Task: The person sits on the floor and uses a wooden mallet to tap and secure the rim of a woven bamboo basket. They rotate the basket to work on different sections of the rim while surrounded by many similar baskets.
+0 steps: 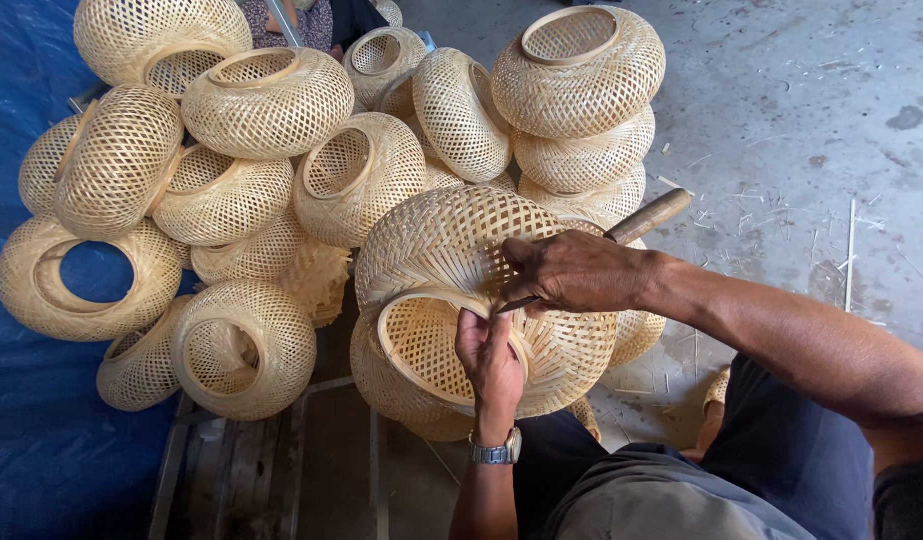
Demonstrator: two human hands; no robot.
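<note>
While a blue tarp [31,440] covers the floor on the left and bare concrete floor [801,120] spreads to the right, a heap of woven bamboo baskets [271,100] crowds the space behind the work. Nearer, one round bamboo basket [441,250] rests against the person's lap, opening toward the camera. The left hand [489,355] grips its rim [406,300], a wristwatch [496,450] below; the right hand [576,270] is closed on a wooden-handled knife [646,215] at that rim.
</note>
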